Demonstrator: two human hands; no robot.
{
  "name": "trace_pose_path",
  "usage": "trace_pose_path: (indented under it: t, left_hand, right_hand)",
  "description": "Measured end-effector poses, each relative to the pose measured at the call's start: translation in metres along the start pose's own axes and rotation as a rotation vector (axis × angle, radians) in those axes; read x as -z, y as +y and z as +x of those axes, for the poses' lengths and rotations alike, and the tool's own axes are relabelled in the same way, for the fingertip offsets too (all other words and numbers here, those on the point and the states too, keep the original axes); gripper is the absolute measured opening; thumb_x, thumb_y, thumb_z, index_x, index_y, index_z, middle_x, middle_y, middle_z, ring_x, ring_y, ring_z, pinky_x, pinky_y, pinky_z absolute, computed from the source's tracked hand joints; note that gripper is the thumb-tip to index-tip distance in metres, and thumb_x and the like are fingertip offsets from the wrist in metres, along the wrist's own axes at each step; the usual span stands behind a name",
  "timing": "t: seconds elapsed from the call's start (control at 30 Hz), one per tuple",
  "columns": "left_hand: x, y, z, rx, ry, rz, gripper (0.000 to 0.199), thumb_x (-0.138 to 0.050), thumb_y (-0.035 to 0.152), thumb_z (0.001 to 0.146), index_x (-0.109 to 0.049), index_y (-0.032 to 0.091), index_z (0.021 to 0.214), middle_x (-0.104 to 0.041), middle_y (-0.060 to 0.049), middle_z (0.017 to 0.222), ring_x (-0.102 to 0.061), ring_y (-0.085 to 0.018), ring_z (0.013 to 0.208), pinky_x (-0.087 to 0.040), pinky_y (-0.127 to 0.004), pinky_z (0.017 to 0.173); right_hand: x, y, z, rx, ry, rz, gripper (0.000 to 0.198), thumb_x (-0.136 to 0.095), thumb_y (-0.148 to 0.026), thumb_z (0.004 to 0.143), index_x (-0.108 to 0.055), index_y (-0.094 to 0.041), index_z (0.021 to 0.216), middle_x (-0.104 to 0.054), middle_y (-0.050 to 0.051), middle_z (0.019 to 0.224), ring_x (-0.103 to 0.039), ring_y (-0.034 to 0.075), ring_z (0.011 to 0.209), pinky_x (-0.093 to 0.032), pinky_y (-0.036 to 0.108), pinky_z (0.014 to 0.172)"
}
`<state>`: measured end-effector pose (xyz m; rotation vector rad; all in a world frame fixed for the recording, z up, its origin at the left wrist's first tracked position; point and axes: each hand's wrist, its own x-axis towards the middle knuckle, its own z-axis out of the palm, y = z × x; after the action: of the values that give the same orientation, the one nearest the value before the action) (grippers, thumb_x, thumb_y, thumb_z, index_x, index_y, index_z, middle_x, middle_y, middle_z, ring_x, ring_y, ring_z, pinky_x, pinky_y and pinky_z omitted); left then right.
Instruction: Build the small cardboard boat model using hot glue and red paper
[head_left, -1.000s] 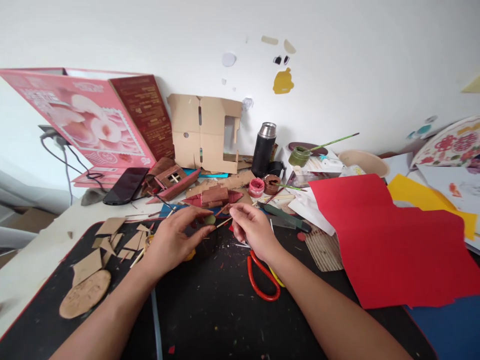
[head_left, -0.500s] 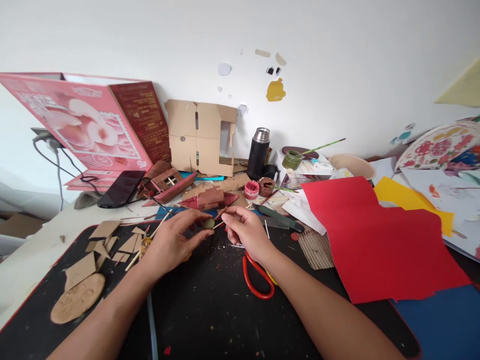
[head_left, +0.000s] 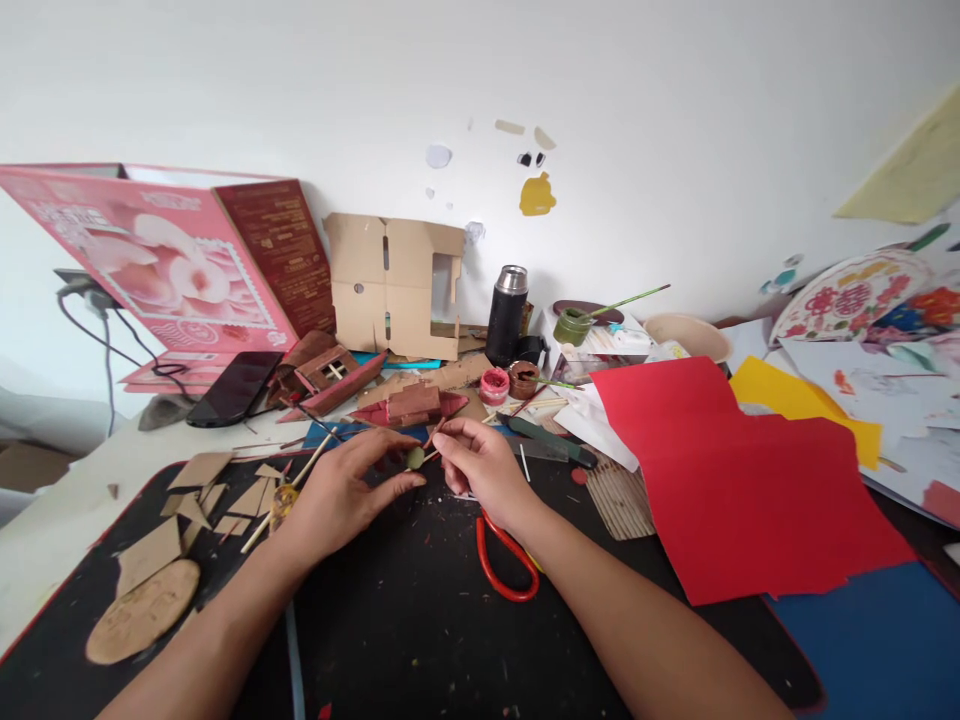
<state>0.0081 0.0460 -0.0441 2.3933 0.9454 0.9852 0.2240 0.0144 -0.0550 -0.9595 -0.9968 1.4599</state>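
My right hand (head_left: 476, 465) pinches a thin wooden stick (head_left: 430, 457) near the middle of the black mat. A small green disc (head_left: 415, 458) is at the stick's left end; whether it is fixed there I cannot tell. Around the disc, my left hand (head_left: 367, 470) is held with thumb and index finger apart, the index finger close above it. A narrow reddish-brown strip (head_left: 433, 432) rises by my right fingertips. Red-handled scissors (head_left: 510, 580) lie partly under my right wrist. Just behind my hands sits a reddish-brown model boat (head_left: 412, 404).
Cardboard scraps (head_left: 150, 548) and an oval brown piece (head_left: 142, 612) lie at left. Behind are a second model boat (head_left: 330, 380), a black flask (head_left: 507, 318) and paint jars (head_left: 495, 386). A green-handled knife (head_left: 551, 438) and red paper (head_left: 735, 480) are at right.
My left thumb has dropped away from the stick, widening the gap below the green disc. The right hand keeps its pinch. The whole view has shifted slightly.
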Motion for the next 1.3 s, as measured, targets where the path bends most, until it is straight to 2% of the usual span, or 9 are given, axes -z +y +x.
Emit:
trace_pose_path:
  t: [0.1, 0.2, 0.33, 0.53, 0.87, 1.1, 1.3]
  left_hand:
    - [-0.001, -0.001, -0.001, 0.011, 0.004, 0.01, 0.051, -0.071, 0.066, 0.099, -0.077, 0.023, 0.127, -0.084, -0.011, 0.115, -0.081, -0.027, 0.104, -0.065, -0.04, 0.095]
    - [0.0, -0.001, -0.001, 0.003, 0.003, 0.015, 0.057, -0.071, 0.068, 0.098, -0.074, 0.023, 0.133, -0.084, -0.011, 0.119, -0.081, -0.027, 0.104, -0.066, -0.039, 0.093]
    - [0.004, 0.002, -0.001, -0.001, 0.002, 0.035, 0.045, -0.072, 0.058, 0.102, -0.075, 0.025, 0.131, -0.084, -0.008, 0.115, -0.081, -0.024, 0.098, -0.066, -0.036, 0.091]
    - [0.007, 0.009, 0.002, -0.051, -0.035, 0.008, 0.029, -0.07, 0.046, 0.104, -0.077, 0.025, 0.122, -0.084, -0.008, 0.112, -0.08, -0.024, 0.101, -0.065, -0.036, 0.095]
    - [0.005, 0.008, 0.002, -0.077, -0.025, 0.024, 0.023, -0.07, 0.04, 0.105, -0.076, 0.023, 0.12, -0.084, -0.007, 0.111, -0.08, -0.022, 0.1, -0.065, -0.033, 0.093]
    - [0.006, 0.009, 0.002, -0.056, 0.005, 0.04, 0.025, -0.069, 0.043, 0.105, -0.078, 0.024, 0.118, -0.084, -0.008, 0.108, -0.08, -0.023, 0.097, -0.065, -0.035, 0.093]
    - [0.006, 0.009, 0.002, -0.099, -0.003, 0.06, 0.024, -0.069, 0.04, 0.106, -0.077, 0.023, 0.12, -0.084, -0.008, 0.109, -0.08, -0.023, 0.098, -0.065, -0.034, 0.091]
  right_hand:
    - [0.0, -0.001, 0.0, 0.003, -0.011, 0.01, 0.045, -0.085, -0.06, 0.081, -0.064, -0.022, 0.093, -0.055, -0.01, 0.053, -0.045, 0.009, 0.04, -0.033, 0.023, 0.042]
    - [0.0, -0.002, 0.0, 0.008, -0.017, 0.024, 0.045, -0.085, -0.059, 0.081, -0.065, -0.022, 0.094, -0.056, -0.01, 0.053, -0.045, 0.009, 0.04, -0.032, 0.023, 0.042]
    - [0.001, -0.002, 0.001, -0.004, -0.027, 0.03, 0.046, -0.085, -0.061, 0.08, -0.065, -0.022, 0.093, -0.055, -0.01, 0.053, -0.044, 0.009, 0.04, -0.03, 0.023, 0.042]
    - [0.003, 0.0, 0.001, -0.033, -0.031, 0.018, 0.044, -0.084, -0.058, 0.081, -0.064, -0.022, 0.094, -0.055, -0.01, 0.054, -0.045, 0.009, 0.041, -0.031, 0.022, 0.043]
    - [0.003, 0.0, 0.001, -0.047, -0.027, 0.018, 0.046, -0.085, -0.06, 0.08, -0.065, -0.021, 0.095, -0.055, -0.01, 0.053, -0.045, 0.009, 0.04, -0.03, 0.023, 0.043]
    - [0.002, 0.002, 0.001, -0.066, -0.038, 0.019, 0.05, -0.084, -0.065, 0.081, -0.063, -0.023, 0.097, -0.055, -0.011, 0.054, -0.045, 0.009, 0.039, -0.029, 0.023, 0.041]
    - [0.002, 0.002, 0.0, -0.071, -0.038, 0.002, 0.049, -0.084, -0.065, 0.081, -0.063, -0.023, 0.096, -0.055, -0.01, 0.055, -0.045, 0.009, 0.04, -0.031, 0.023, 0.042]
